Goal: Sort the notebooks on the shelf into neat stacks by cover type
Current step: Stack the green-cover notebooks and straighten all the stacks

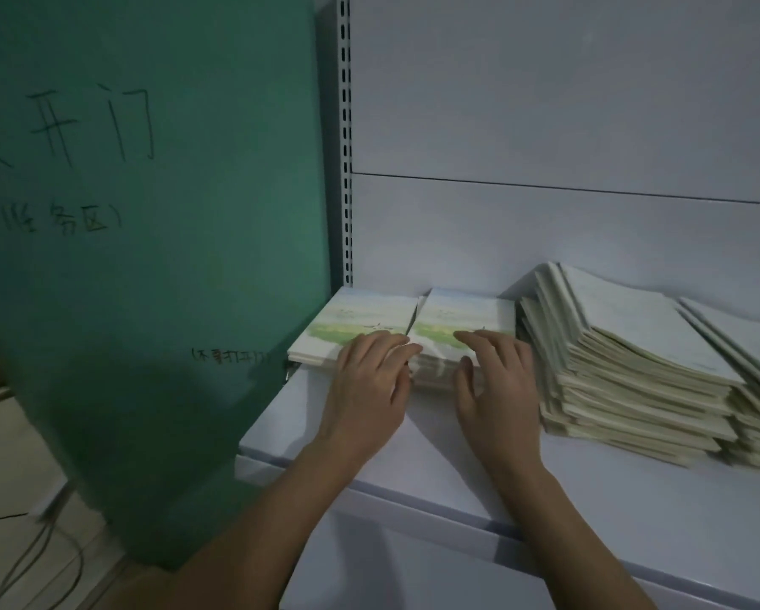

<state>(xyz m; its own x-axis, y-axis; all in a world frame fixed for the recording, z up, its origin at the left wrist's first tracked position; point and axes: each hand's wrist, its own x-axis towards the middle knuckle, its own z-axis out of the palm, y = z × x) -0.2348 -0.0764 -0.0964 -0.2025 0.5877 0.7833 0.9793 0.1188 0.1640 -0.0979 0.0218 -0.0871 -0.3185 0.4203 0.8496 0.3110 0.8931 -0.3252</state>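
— Where are the notebooks?

— Two low stacks with green landscape covers [360, 319] sit side by side at the shelf's [545, 499] left end, against the back panel [545, 231].

— And the hands?

— The left hand [369, 380] lies flat on the left stack, fingers fairly straight. The right hand [492, 380] rests on the other, fingers spread, thumb against its front edge.

— Anything else?

— A taller, slumped pile of pale notebooks [624, 358] to the right; a green board [149, 257] with handwriting to the left.

A green board [158, 257] with handwritten black characters stands left of the slotted metal upright [346, 138]; cables [39, 552] trail below.
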